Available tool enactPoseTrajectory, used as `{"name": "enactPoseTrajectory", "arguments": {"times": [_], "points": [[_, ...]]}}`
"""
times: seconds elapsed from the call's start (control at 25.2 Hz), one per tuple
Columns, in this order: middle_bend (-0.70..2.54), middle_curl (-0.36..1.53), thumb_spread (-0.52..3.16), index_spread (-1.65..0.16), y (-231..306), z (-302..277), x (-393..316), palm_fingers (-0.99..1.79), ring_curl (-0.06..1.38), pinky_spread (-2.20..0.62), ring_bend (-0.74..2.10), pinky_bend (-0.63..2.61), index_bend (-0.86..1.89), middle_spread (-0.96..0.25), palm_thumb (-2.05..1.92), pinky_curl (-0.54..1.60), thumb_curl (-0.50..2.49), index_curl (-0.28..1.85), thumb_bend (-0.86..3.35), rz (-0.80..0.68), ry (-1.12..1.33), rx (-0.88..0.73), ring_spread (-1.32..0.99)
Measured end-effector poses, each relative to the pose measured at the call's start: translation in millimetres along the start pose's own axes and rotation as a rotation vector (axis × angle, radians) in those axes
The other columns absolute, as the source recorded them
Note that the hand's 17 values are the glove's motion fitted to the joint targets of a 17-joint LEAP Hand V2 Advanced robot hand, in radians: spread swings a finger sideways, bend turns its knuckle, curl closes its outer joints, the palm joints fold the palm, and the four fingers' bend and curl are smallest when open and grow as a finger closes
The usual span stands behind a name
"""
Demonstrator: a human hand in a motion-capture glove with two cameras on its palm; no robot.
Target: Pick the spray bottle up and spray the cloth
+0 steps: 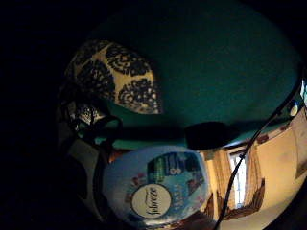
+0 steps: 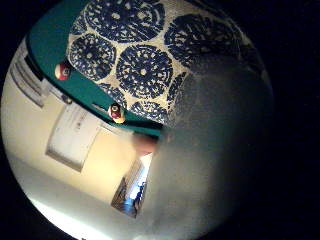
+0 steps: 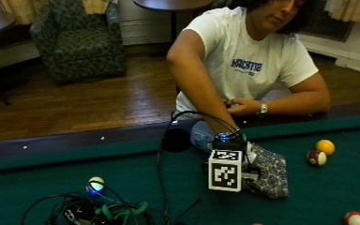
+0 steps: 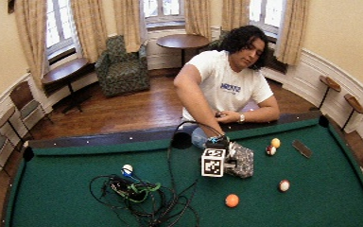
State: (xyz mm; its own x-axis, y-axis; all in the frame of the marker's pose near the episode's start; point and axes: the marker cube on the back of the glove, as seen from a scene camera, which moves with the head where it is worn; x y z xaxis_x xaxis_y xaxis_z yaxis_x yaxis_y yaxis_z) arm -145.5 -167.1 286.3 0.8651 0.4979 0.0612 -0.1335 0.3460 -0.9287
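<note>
The pool table [image 3: 55, 187] carries the patterned cloth [image 3: 268, 171], which lies folded just beside my gloved right hand [image 3: 230, 143]. The spray bottle [image 1: 156, 189] sits close against my palm, probably held, though whether my fingers are curled round it I cannot tell. To spray well I should aim the nozzle at the cloth's middle. The nozzle and trigger are hidden in every view.
</note>
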Motion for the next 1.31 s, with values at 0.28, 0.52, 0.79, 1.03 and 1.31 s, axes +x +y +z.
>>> {"name": "enactPoseTrajectory", "arguments": {"times": [0.28,0.52,0.79,1.03,1.31], "points": [[0.69,0.57,0.30,-0.26,-2.5,-0.8,-0.6,1.40,0.50,-0.30,0.79,0.48,0.41,-0.20,0.92,0.43,0.83,0.60,-0.03,0.002,0.003,0.011,-0.20],[0.69,0.57,0.31,-0.26,23.6,-23.8,-22.0,1.39,0.50,-0.30,0.79,0.49,0.40,-0.20,0.93,0.43,0.83,0.61,-0.03,-0.118,-0.043,0.075,-0.20],[0.69,0.57,0.31,-0.27,69.2,-56.0,-84.2,1.39,0.50,-0.30,0.79,0.49,0.40,-0.20,0.93,0.43,0.84,0.61,-0.03,-0.438,-0.211,0.236,-0.20],[0.69,0.57,0.31,-0.27,108.0,-68.2,-156.2,1.39,0.50,-0.29,0.79,0.49,0.40,-0.20,0.93,0.43,0.84,0.62,-0.03,-0.747,-0.359,0.309,-0.20],[0.70,0.57,0.32,-0.27,125.1,-74.0,-207.1,1.39,0.50,-0.29,0.79,0.49,0.39,-0.20,0.92,0.43,0.85,0.62,-0.03,-1.044,-0.491,0.536,-0.20]]}}
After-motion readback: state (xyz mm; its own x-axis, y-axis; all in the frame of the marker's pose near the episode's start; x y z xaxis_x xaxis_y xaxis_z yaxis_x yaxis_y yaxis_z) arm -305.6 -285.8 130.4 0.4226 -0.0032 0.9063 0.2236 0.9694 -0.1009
